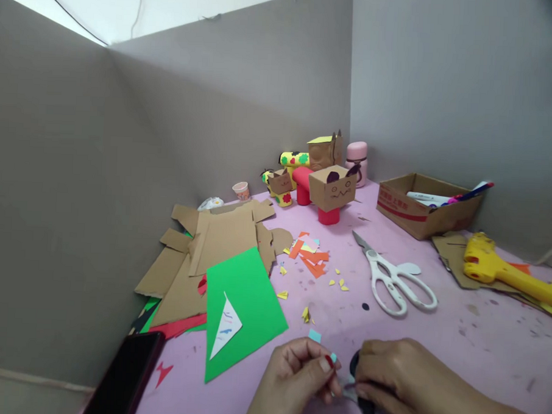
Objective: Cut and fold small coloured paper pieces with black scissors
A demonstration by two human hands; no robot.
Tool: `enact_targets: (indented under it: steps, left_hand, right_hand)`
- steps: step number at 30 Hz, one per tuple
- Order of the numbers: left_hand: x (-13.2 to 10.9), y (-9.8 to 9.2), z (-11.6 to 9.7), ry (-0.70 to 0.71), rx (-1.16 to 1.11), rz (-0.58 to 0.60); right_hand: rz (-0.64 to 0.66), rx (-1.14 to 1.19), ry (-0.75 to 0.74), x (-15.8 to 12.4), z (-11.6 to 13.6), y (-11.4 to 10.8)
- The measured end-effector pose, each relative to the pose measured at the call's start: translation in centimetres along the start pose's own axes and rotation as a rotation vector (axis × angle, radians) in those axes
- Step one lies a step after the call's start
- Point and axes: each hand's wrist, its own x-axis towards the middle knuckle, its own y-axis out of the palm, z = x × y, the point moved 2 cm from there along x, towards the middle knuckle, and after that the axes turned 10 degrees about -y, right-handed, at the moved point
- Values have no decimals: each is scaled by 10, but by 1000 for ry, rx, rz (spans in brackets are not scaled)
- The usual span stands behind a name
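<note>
My left hand [298, 376] is at the bottom centre, pinching a small light blue piece of paper [333, 358] between thumb and fingers. Just right of it, my right hand [394, 371] grips a pair of black-handled scissors [368, 411]. The blades point left at my left fingertips and are partly hidden, so whether they touch the paper cannot be made out. Another light blue scrap [315, 335] lies just beyond my left hand. A green sheet [249, 291] rests to the left, bearing a white paper triangle [227, 328] with coloured marks.
White-handled scissors [394, 279] lie right of centre, near a yellow glue gun [497, 265] on cardboard. A cardboard box [401, 209] holds pens. Cardboard animals [332, 190] stand at the back beside a pink flask [357, 155]. Cardboard pieces [229, 235] and a phone [124, 377] occupy the left.
</note>
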Motion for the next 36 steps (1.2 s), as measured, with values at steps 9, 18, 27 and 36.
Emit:
enact_targets:
  steps: [9, 18, 27, 36]
  left_hand:
    - [1, 1, 6, -48, -79, 35]
    - [-1, 5, 4, 5, -1, -6]
    - [4, 9, 19, -59, -69, 105]
    - [-2, 15, 15, -44, -22, 39]
  right_hand:
    - [28, -87, -39, -1, -4, 6]
    - [-249, 376, 56, 0, 1, -6]
    - [-311, 770, 151, -2, -4, 1]
    - [-334, 1091, 275, -1, -4, 7]
